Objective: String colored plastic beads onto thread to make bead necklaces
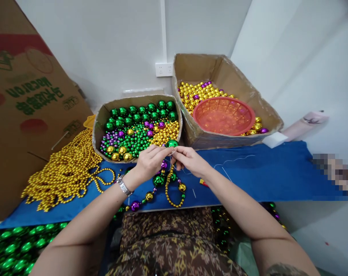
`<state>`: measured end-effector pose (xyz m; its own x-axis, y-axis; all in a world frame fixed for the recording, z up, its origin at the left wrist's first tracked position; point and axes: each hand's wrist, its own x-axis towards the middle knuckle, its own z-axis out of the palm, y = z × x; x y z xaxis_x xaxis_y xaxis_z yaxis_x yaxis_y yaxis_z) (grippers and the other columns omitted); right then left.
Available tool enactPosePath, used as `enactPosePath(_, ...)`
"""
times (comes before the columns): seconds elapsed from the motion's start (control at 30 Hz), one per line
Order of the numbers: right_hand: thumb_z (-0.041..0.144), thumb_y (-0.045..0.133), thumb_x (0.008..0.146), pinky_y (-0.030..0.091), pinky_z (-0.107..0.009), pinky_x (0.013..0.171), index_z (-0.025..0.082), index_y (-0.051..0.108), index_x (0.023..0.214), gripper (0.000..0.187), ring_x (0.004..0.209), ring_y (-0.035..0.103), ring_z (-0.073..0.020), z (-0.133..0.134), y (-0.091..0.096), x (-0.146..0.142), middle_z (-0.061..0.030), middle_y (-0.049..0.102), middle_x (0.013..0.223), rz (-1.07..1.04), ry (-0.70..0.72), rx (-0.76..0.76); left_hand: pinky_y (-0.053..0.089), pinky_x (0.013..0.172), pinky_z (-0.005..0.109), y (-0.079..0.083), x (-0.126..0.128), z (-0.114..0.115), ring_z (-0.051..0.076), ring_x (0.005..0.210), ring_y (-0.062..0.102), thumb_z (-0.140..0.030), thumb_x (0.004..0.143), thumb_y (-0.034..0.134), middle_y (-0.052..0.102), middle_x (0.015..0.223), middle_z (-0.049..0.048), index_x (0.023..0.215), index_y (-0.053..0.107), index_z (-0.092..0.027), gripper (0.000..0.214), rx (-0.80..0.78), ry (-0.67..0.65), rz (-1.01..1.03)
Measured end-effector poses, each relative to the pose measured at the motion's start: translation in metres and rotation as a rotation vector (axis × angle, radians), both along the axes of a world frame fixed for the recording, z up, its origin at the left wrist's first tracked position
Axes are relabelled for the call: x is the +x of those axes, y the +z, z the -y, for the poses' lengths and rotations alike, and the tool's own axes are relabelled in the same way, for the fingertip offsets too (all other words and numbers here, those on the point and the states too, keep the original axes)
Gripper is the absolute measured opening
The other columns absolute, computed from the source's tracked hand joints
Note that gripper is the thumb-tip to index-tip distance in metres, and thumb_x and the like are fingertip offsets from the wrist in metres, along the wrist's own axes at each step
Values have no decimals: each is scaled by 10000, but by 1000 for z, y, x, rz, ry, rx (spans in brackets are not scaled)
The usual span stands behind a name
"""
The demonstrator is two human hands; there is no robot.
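Left hand and right hand: each grip pinched narrow on bead strand. Strand limp, light, beads slick; best held at thread, near large green bead.

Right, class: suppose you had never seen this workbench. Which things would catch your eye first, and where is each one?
Probably the shiny beads: a cardboard box of green, gold and purple beads at centre, and a heap of gold bead strings on the blue cloth to the left. Next, the red plastic basket in the box of gold beads at right. In front, the left hand and right hand meet, pinching a half-strung bead strand.
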<state>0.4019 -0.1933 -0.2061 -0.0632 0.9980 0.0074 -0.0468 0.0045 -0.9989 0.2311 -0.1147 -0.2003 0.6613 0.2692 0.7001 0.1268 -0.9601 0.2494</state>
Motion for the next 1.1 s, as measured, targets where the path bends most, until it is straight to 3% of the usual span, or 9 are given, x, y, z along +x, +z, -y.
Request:
enactPosePath(0.23, 491, 655, 789, 421, -215, 497, 163, 626, 832, 333, 517, 504, -77, 0, 1, -1, 35, 561, 652, 126, -50, 96, 519, 677, 264, 2, 4, 2, 144, 767, 650, -62, 875, 521, 735, 921, 59, 1117, 646, -193, 303, 236, 21, 66)
enactPosePath(0.37, 505, 688, 760, 435, -226, 513, 179, 580, 781, 344, 537, 521, -90, 0, 0, 1, 39, 557, 644, 152, -120, 116, 515, 615, 234, 6, 5, 4, 124, 666, 643, -149, 892, 571, 722, 797, 44, 1045, 648, -161, 172, 228, 101, 89)
enactPosePath(0.53, 477, 664, 787, 466, -231, 526, 183, 576, 803, 308, 538, 559, -89, 1, 1, 5, 27, 586, 704, 122, -134, 129, 535, 652, 221, 10, 4, 3, 131, 728, 687, -222, 910, 564, 734, 853, 61, 983, 654, -148, 137, 139, 129, 34)
enactPosePath(0.6, 458, 629, 831, 474, -241, 563, 181, 588, 807, 281, 565, 583, -100, 3, 1, 6, 19, 608, 706, 243, -169, 186, 516, 610, 211, 12, 2, 3, 124, 681, 674, -249, 928, 535, 724, 801, 46, 955, 659, -153, 159, 130, 133, -37)
enactPosePath(0.73, 405, 540, 930, 446, -256, 668, 176, 614, 810, 269, 713, 608, -131, 6, 2, 10, -19, 655, 772, 772, -285, 461, 461, 547, 211, 15, 1, 4, 124, 604, 635, -288, 953, 481, 683, 690, 32, 871, 657, -148, 240, 145, 152, -161)
enactPosePath(0.83, 388, 424, 992, 396, -252, 616, 163, 615, 825, 340, 719, 584, -134, 8, 3, 12, -53, 643, 803, 1161, -312, 626, 432, 549, 215, 19, 2, 5, 125, 608, 621, -293, 953, 478, 674, 689, 33, 845, 642, -144, 246, 65, 158, -198)
enactPosePath(0.93, 348, 367, 1014, 342, -268, 554, 166, 612, 805, 370, 644, 535, -126, 9, 9, 16, -48, 605, 743, 1408, -242, 729, 383, 529, 209, 26, 4, 7, 103, 559, 566, -282, 934, 517, 647, 658, 6, 791, 619, -153, 218, -98, 158, -275)
enactPosePath(1.0, 310, 375, 1013, 330, -275, 550, 171, 608, 791, 350, 631, 514, -126, 9, 13, 21, -42, 588, 724, 1461, -201, 754, 347, 514, 209, 31, 4, 7, 90, 522, 513, -284, 918, 539, 612, 619, -15, 749, 602, -160, 219, -224, 152, -319)
enactPosePath(1.1, 305, 422, 993, 342, -275, 567, 175, 596, 775, 307, 645, 504, -134, 12, 14, 34, -42, 574, 730, 1378, -236, 663, 334, 513, 209, 32, 1, 4, 87, 513, 472, -300, 901, 547, 576, 590, -20, 718, 591, -164, 231, -452, 156, -272)
